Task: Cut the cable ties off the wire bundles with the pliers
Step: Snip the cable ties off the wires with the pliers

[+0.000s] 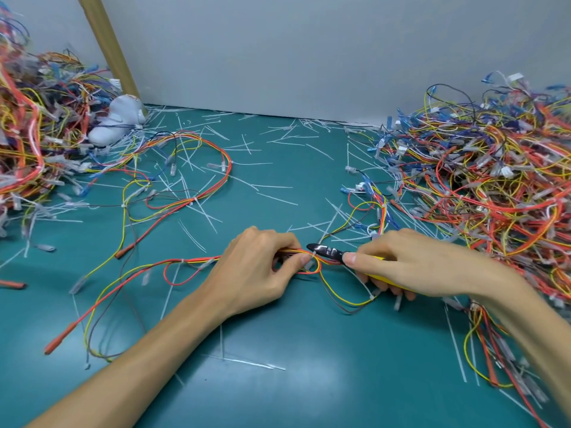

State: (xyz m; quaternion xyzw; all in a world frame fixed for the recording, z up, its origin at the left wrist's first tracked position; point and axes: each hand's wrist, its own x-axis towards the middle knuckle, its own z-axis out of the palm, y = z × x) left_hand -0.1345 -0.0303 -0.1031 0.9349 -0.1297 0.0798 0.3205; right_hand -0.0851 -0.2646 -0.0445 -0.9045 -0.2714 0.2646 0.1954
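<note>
A teal tabletop (293, 350) stands against a plain grey wall (309, 57), and a brown board (108, 44) leans on this wall at the far left. On the left side of the tabletop lies a big heap of wires (34, 134) in red, yellow, blue and white. A second heap (494, 180), of the same kind, fills the right side. Between them many thin white cut ties (262, 163) are scattered over the surface. A white cloth thing (117, 122) lies at the foot of the brown board, touching the left heap. One loose bundle (200, 199) of red and yellow wires makes a wide loop in the middle-left part.

Near the front centre, the left hand (259, 270) pinches a wire bundle (197, 260) between thumb and curled fingers. This bundle runs from the hand to the left over the tabletop, and loops of it hang out on the right of the thumb. The right hand (414, 264) grips the yellow handles of the pliers (327, 251), with the forefinger stretched along the top. The black head of the pliers points to the left and reaches a white cable tie (314, 254) on the bundle, just beside the left thumb. Whether the blades are already closed on the tie, I cannot tell. Both forearms are bare.
</note>
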